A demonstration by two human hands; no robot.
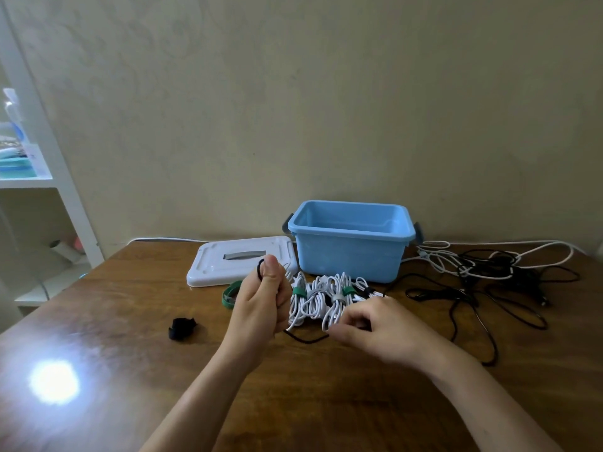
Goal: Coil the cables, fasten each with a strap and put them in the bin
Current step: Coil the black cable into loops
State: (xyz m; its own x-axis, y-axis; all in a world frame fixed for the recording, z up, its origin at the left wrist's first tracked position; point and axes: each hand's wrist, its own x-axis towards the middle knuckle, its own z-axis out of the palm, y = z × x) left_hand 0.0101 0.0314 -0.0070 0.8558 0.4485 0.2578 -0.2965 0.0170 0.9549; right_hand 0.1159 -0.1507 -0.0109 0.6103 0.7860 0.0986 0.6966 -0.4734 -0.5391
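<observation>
Two hands work over the worktop. At the left lie a black strap and a green strap, with a white lid behind them. The left hand is raised, its fingers curled round a small loop of the black cable, thumb pressed on top. From that fist the cable drops to the worktop and runs rightward under the right hand, whose fingers are curled and seem to pinch it, though the contact is hidden. Behind both hands sit several strapped white coils; the blue bin, apparently holding nothing, stands beyond. The loose cable tangle lies farthest right, so the right hand is nearer the slack to feed.
</observation>
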